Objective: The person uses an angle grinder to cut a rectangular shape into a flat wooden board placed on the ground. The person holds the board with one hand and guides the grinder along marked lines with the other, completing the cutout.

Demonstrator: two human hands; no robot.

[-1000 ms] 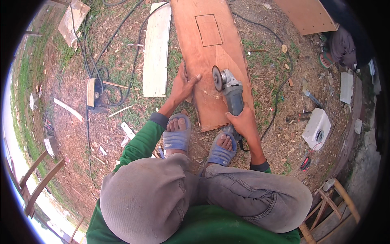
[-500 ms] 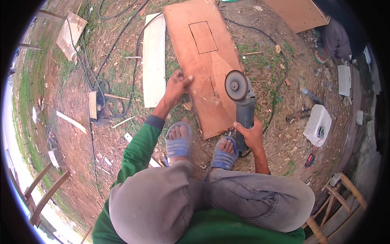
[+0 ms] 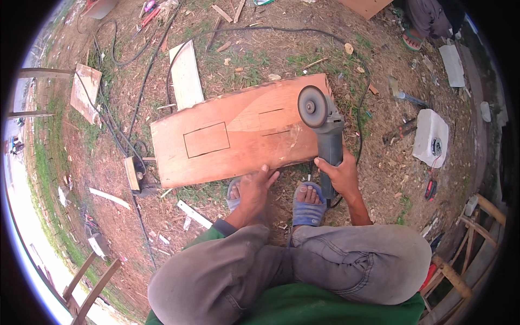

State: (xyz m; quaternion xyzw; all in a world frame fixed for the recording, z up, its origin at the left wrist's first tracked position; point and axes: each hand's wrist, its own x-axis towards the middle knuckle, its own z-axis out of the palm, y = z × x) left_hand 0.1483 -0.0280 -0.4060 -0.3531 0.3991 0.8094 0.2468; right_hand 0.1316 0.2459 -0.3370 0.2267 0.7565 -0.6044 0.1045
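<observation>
A reddish-brown wooden board lies crosswise in front of me. Dark cut lines mark a rectangle on its left part, and two shorter parallel lines show further right. At the board's near edge my left hand grips it, fingertips at the rim; part of the grip is hidden. My right hand is wrapped around the body of a grey angle grinder. The grinder stands upright over the board's right end, its round disc at the top and facing me. Whether the disc spins I cannot tell.
A pale plank lies beyond the board. Black cable loops over the littered ground. Left sits a wooden block on a dark device. To the right are a white block and another person's sandalled foot.
The board has turned from lengthwise to crosswise, its far end swinging left. My left hand has moved down and right along with it. The grinder stays in my right hand, nearly in place.
</observation>
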